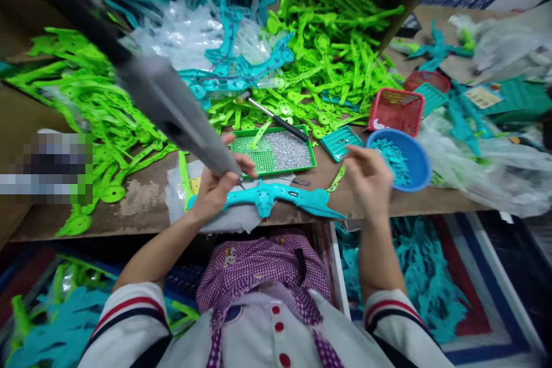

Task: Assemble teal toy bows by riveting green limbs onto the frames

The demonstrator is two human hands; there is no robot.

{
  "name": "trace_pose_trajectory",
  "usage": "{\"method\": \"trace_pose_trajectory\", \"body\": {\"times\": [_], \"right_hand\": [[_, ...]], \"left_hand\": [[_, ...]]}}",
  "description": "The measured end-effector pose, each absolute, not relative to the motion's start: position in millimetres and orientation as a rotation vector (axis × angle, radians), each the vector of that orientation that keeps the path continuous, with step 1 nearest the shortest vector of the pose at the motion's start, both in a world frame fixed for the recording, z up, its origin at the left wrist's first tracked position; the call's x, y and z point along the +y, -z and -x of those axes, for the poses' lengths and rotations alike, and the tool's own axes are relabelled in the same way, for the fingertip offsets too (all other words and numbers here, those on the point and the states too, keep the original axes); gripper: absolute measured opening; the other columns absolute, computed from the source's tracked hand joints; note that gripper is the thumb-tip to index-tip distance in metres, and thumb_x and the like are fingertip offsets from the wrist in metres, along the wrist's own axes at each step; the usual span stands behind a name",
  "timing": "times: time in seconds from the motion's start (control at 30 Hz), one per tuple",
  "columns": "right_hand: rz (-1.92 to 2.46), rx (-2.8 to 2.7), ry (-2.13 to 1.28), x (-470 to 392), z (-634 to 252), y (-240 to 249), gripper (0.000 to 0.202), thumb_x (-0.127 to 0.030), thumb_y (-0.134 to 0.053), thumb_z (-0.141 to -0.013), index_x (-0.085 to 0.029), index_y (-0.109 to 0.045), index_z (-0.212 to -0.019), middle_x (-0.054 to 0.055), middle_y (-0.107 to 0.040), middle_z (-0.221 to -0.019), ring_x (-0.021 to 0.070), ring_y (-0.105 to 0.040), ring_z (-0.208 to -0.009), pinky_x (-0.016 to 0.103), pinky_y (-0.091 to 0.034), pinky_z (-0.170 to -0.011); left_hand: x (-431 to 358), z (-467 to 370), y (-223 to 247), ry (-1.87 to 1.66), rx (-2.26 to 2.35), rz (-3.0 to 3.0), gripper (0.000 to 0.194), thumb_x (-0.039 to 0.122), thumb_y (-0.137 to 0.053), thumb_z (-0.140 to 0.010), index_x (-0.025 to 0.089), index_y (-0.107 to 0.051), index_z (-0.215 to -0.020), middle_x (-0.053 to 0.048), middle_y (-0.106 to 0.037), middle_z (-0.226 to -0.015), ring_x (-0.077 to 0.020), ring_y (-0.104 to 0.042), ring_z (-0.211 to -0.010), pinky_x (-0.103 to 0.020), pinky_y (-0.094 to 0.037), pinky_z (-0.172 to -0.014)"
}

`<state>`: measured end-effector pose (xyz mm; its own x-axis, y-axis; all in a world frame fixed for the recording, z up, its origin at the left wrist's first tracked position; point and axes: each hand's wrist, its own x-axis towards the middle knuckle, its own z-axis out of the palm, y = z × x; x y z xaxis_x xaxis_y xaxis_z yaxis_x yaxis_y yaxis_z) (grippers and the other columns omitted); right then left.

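My left hand is closed around the lower end of a grey electric screwdriver, which slants in from the upper left. Its thin tip points down at the left half of a turquoise plastic part, a long curved piece with a small animal-like head in the middle. That part lies on a whitish sheet at the table's front edge. My right hand, slightly blurred, is raised beside a small teal tray. Its fingertips are drawn together; anything between them is too small to make out.
A green tray of small metal screws stands behind the part, with a black-handled hammer across it. A blue bowl and a red basket are at right. Lime-green plastic pieces are heaped behind. An open drawer holds turquoise pieces.
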<state>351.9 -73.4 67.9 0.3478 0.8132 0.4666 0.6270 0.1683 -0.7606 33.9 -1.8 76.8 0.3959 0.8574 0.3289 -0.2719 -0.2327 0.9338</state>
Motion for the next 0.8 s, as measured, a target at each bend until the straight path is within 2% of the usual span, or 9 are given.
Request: {"method": "trace_pose_trajectory", "body": {"times": [0.07,0.13,0.23,0.33,0.47,0.53,0.63,0.73,0.8], "right_hand": [[1.8,-1.163,-0.068,-68,-426,-64,0.032,-0.052,-0.058,-0.091,-0.024,-0.071,-0.102,0.008,-0.073,-0.097,0.0226,-0.069,-0.083,0.042,-0.056,-0.08],[2.079,-1.167,-0.04,-54,-487,-55,0.029,-0.051,-0.065,-0.084,-0.022,-0.07,-0.082,0.009,-0.072,-0.078,0.0227,-0.066,-0.073,0.04,-0.053,-0.077],[2.353,-1.144,-0.108,-31,-533,-38,0.027,-0.045,-0.066,-0.083,-0.019,-0.069,-0.081,0.008,-0.07,-0.073,0.0239,-0.065,-0.073,0.042,-0.05,-0.079],[2.42,-1.162,-0.163,-18,-541,-23,0.019,-0.034,-0.076,-0.075,-0.018,-0.069,-0.081,0.007,-0.07,-0.077,0.0251,-0.065,-0.078,0.045,-0.048,-0.085],[2.24,-1.115,-0.282,-22,-547,-15,0.017,-0.007,-0.076,-0.067,-0.02,-0.066,-0.072,0.003,-0.063,-0.065,0.0159,-0.056,-0.06,0.04,-0.045,-0.078],[2.171,-1.086,-0.301,-31,-551,-16,0.021,-0.001,-0.072,-0.068,-0.02,-0.068,-0.075,0.001,-0.06,-0.062,0.0128,-0.051,-0.054,0.036,-0.043,-0.07],[2.09,-1.036,-0.349,-45,-543,-24,0.024,-0.003,-0.067,-0.075,-0.021,-0.073,-0.091,-0.001,-0.06,-0.064,0.0118,-0.053,-0.049,0.033,-0.042,-0.059],[1.96,-1.085,-0.426,-60,-505,-33,0.025,-0.011,-0.068,-0.079,-0.023,-0.075,-0.101,0.0,-0.063,-0.075,0.0107,-0.055,-0.049,0.03,-0.045,-0.053],[1.823,-1.206,-0.482,-71,-464,-37,0.024,-0.023,-0.07,-0.082,-0.024,-0.073,-0.106,0.001,-0.066,-0.081,0.0117,-0.059,-0.054,0.03,-0.05,-0.056]], "left_hand": [[1,-40,-81,-1.264,0.549,-1.353,0.034,0.055,-0.066,-0.091,0.03,-0.063,-0.114,-0.002,-0.068,-0.089,-0.0158,-0.065,-0.071,-0.032,-0.056,-0.068],[4,-43,-74,-1.317,0.586,-1.284,0.031,0.051,-0.069,-0.089,0.03,-0.063,-0.11,0.0,-0.065,-0.085,-0.0143,-0.063,-0.07,-0.03,-0.054,-0.066],[5,-42,-56,-1.306,0.72,-1.248,0.032,0.048,-0.075,-0.085,0.028,-0.063,-0.107,0.0,-0.064,-0.088,-0.0134,-0.063,-0.076,-0.029,-0.055,-0.072],[-3,-35,-39,-1.323,0.836,-1.267,0.037,0.05,-0.076,-0.084,0.027,-0.061,-0.108,-0.001,-0.064,-0.094,-0.014,-0.064,-0.083,-0.03,-0.055,-0.079],[-21,-17,-34,-1.392,0.945,-1.297,0.042,0.051,-0.076,-0.082,0.028,-0.059,-0.113,-0.002,-0.064,-0.104,-0.0167,-0.066,-0.094,-0.03,-0.056,-0.081],[-29,-7,-36,-1.436,0.991,-1.286,0.042,0.048,-0.077,-0.082,0.029,-0.059,-0.114,-0.002,-0.064,-0.106,-0.0166,-0.066,-0.097,-0.03,-0.056,-0.083],[-37,7,-41,-1.48,1.049,-1.26,0.039,0.043,-0.077,-0.083,0.03,-0.059,-0.115,-0.001,-0.064,-0.106,-0.0162,-0.066,-0.097,-0.03,-0.056,-0.085],[-42,18,-45,-1.505,1.096,-1.227,0.037,0.04,-0.076,-0.084,0.029,-0.059,-0.114,0.001,-0.066,-0.104,-0.0153,-0.067,-0.094,-0.03,-0.055,-0.085],[-43,21,-48,-1.539,1.148,-1.195,0.039,0.037,-0.078,-0.082,0.03,-0.057,-0.114,0.002,-0.066,-0.105,-0.0144,-0.067,-0.094,-0.029,-0.054,-0.085]]}}
